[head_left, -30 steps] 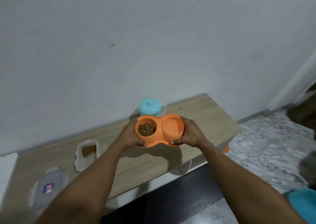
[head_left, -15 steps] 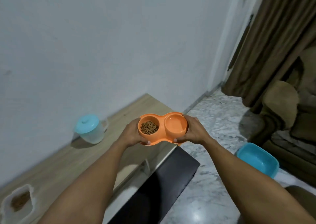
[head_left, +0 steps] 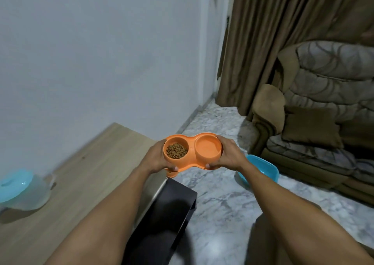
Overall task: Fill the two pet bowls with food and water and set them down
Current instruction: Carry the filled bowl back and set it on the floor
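Note:
An orange double pet bowl (head_left: 192, 159) hangs in the air past the right end of the wooden table, held level by both hands. Its left cup holds brown kibble (head_left: 176, 150); the right cup (head_left: 208, 146) looks filled with clear water. My left hand (head_left: 155, 159) grips the left end, thumb under the front rim. My right hand (head_left: 227, 155) grips the right end the same way. A clear jug with a teal lid (head_left: 19, 190) stands on the table at the far left.
The wooden table (head_left: 85, 179) runs along the white wall. Its dark side panel (head_left: 162, 220) drops to a marble floor (head_left: 218, 214). A teal tray (head_left: 261, 169) lies on the floor by a brown sofa (head_left: 315, 127). Brown curtains (head_left: 273, 32) hang behind.
My view has swung right, from the table top toward the floor and sofa. Both hands carried the orange bowl rightward off the table; the food container has left the view.

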